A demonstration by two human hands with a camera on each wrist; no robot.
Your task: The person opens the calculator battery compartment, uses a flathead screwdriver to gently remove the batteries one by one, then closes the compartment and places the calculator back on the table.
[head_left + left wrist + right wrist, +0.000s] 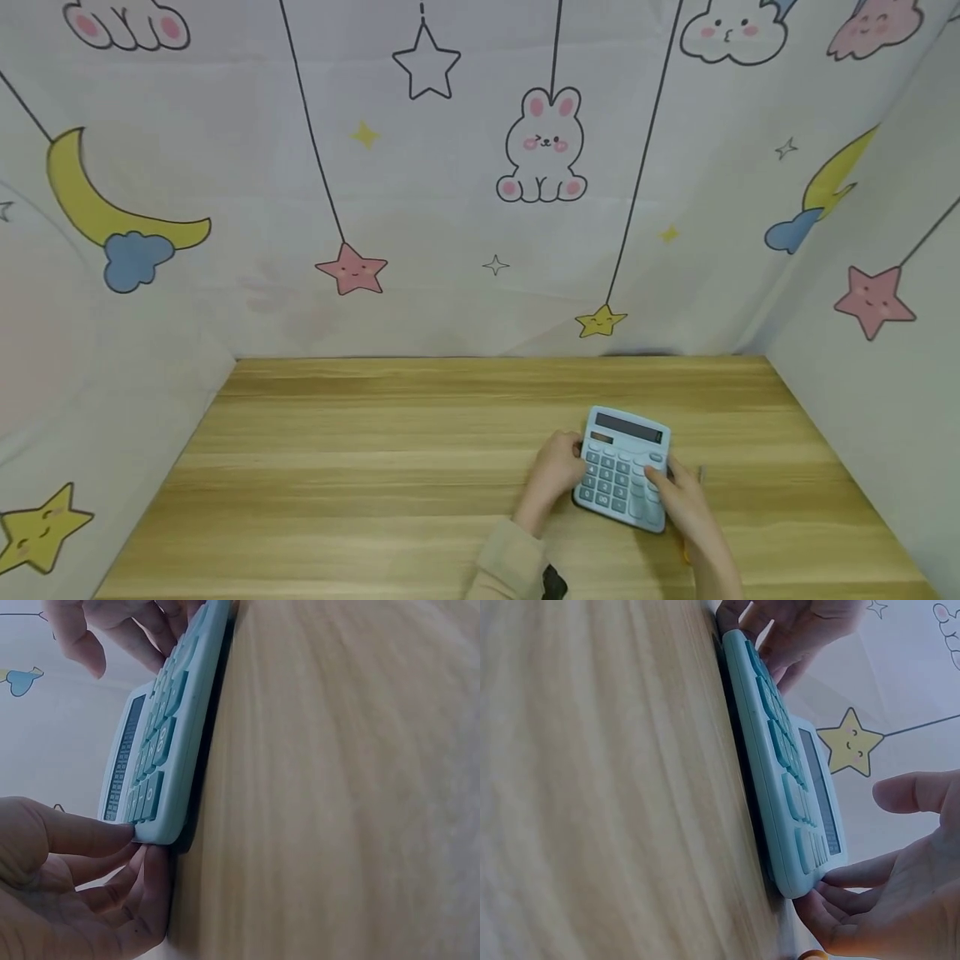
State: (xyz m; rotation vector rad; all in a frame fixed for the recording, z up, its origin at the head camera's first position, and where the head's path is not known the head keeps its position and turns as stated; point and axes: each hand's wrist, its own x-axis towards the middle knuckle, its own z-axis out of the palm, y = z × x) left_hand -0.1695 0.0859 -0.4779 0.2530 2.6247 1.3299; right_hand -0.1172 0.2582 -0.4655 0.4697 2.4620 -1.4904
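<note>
A light blue calculator with a dark display lies at a slant on the wooden table, right of the middle. My left hand grips its left edge; in the left wrist view the thumb is at the corner and the other fingers are bent against the side. At the opposite edge is my right hand. Its fingers touch the calculator's side near the table, while the thumb stands raised, apart from the keys.
Partly hidden under my right hand lies a thin item with a grey tip and an orange part. Something small and black shows beside my left sleeve. White printed cloth encloses the wooden table at the back and sides.
</note>
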